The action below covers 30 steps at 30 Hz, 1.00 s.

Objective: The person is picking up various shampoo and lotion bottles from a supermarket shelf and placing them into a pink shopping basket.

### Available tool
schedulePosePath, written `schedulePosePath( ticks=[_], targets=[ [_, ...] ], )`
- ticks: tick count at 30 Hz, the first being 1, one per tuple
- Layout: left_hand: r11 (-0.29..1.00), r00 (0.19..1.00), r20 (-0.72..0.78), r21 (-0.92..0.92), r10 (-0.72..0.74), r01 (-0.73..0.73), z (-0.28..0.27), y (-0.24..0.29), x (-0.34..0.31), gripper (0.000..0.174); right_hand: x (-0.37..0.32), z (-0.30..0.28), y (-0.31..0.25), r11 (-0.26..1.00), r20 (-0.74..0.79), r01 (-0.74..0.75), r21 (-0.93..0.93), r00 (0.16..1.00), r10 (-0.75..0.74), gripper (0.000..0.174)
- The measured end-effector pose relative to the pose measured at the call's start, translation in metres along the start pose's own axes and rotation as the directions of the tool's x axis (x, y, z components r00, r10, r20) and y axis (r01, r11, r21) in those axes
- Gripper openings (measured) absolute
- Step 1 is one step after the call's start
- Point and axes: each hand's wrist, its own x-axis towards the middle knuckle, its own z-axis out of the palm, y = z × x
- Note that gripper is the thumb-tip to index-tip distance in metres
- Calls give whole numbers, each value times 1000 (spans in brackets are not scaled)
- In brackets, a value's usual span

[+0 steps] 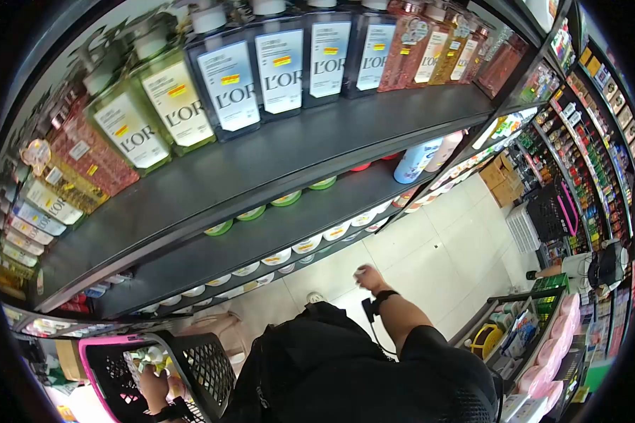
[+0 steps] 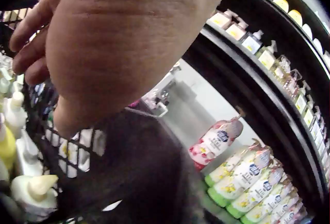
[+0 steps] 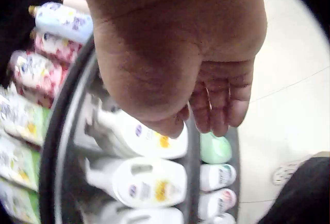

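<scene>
- Basket [image 1: 204, 363]: black mesh with a pink rim, at the person's lower left and close against the body. It takes up the room on that side.
- Pump bottles [image 2: 36, 193]: white and yellow, standing crowded inside the basket.
- Left hand [image 1: 154, 386]: down inside the basket, just above the pump bottles. From the left wrist, the left hand [image 2: 118, 44] has its fingers loosely extended, with nothing seen between them.
- Upper shelf [image 1: 261, 151]: a dark board with a bare front strip, jutting out over the levels below.
- Labelled bottles [image 1: 279, 70]: tall, set in a row at the back of the upper shelf.
- Lower shelf [image 1: 261, 233]: dark, and lined along its front edge with capped tubs [image 1: 307, 244] that leave little free lip.
- Right hand [image 1: 368, 276]: stretched out near the end of the lower shelf, well apart from the other hand. From the right wrist, the right hand [image 3: 175, 54] has its fingers bent loosely toward the palm, gripping nothing.
- White bottles [image 3: 149, 183]: packed together just under the right hand, behind the shelf rim [image 3: 56, 147]. I cannot tell whether the hand touches them.
- Floor [image 1: 437, 247]: pale tile, an open aisle running away to the right.
- Cardboard boxes [image 1: 502, 180]: on the floor, at the far end of the aisle.
- Stacked baskets [image 1: 552, 211]: black, narrowing the aisle.
- Second person [image 1: 600, 264]: at the right edge, beside a green crate [image 1: 549, 289].
</scene>
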Motion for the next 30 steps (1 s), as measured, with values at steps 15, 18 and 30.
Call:
schedulePosePath(
  ticks=[15, 18, 30],
  targets=[
    [777, 808, -376, -278, 453, -565, -25, 258, 11, 32, 29, -285, -238, 739, -655, 654, 164, 632, -414, 107],
    [670, 781, -296, -404, 550, -624, -9, 304, 0, 34, 25, -282, -249, 645, -534, 677, 355, 713, -455, 101],
    [755, 923, -142, -537, 358, -376, 25, 271, -39, 26, 49, -296, -243, 668, -443, 698, 259, 700, -560, 85]
  ],
)
